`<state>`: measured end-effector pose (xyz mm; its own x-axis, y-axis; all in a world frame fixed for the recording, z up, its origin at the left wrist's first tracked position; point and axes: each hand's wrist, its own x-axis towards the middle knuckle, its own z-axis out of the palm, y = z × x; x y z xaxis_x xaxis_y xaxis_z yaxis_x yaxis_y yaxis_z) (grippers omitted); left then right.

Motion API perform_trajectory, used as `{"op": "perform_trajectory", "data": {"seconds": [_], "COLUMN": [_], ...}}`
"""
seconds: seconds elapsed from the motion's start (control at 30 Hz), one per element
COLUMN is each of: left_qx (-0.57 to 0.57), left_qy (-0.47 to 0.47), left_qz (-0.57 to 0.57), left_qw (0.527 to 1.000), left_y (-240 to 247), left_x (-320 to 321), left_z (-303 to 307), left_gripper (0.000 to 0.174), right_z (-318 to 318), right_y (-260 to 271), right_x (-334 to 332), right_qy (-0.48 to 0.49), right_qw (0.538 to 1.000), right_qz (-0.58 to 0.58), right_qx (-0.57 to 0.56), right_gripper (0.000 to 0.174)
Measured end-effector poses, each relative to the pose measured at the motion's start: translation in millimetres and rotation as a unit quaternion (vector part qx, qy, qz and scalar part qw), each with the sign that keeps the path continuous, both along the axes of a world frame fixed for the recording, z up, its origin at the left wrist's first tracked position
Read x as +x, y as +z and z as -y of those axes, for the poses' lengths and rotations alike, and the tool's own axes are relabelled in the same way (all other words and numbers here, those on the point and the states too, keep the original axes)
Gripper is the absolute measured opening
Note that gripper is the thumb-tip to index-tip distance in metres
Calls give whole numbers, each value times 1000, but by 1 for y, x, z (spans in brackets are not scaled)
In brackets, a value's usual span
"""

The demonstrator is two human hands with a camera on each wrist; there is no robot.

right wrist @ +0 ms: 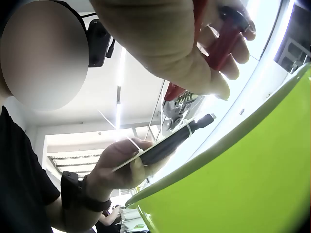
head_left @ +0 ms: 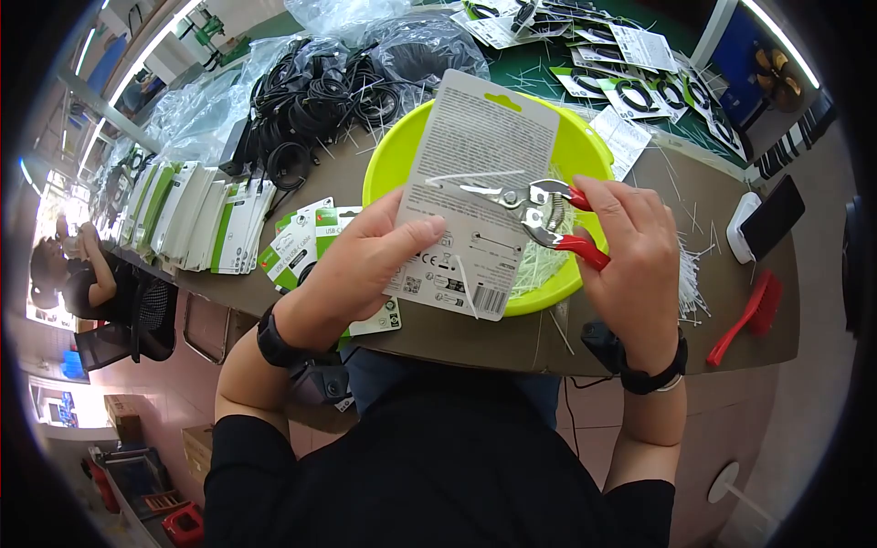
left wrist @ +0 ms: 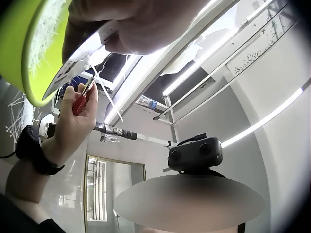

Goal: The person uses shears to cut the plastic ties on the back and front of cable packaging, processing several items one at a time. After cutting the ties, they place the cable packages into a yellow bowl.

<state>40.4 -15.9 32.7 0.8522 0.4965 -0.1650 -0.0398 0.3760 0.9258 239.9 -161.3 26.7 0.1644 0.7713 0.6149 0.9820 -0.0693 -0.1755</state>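
Observation:
The left hand [head_left: 365, 251] holds a printed cardboard card [head_left: 484, 137], its thumb on the face and its fingers behind. Two white cable ties [head_left: 467, 285] stick out from the card's face. In the right wrist view a black cable [right wrist: 167, 145] lies against the card's other side. Red-handled cutting pliers [head_left: 539, 212] are gripped in the right hand [head_left: 635, 265], their jaws pointing left over the card near the upper tie. Beneath the card and pliers is a yellow-green basin [head_left: 384, 164] with white tie scraps [head_left: 545, 274] in it.
Stacked cards [head_left: 187, 219] stand at the left, with black cables [head_left: 306, 110] and plastic bags behind. Finished-looking cable cards [head_left: 635, 91] lie at the back right. A red brush [head_left: 751, 315], a black-screened device [head_left: 772, 219] and loose ties are at the right.

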Motion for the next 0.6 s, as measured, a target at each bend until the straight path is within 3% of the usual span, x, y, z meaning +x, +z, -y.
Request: {"op": "perform_trajectory", "data": {"seconds": [0.37,0.5,0.6], "left_qx": [44,22,-26], "left_qy": [-22,-15,-3], "left_qz": [-18,-20,-11], "left_qw": [999,999,1000], "left_y": [1,1,2], "left_x": [3,2,1], "left_z": [10,8,-1], "left_gripper": [41,39,38], "right_z": [-5,-2,1], "right_y": [0,-5,-4], "right_x": [-10,-8,-5], "right_qy": [24,34,46], "right_qw": [1000,990,976], "right_qz": [-12,-121,-211], "right_qx": [-5,-61,5], "right_gripper": [43,42,40]}}
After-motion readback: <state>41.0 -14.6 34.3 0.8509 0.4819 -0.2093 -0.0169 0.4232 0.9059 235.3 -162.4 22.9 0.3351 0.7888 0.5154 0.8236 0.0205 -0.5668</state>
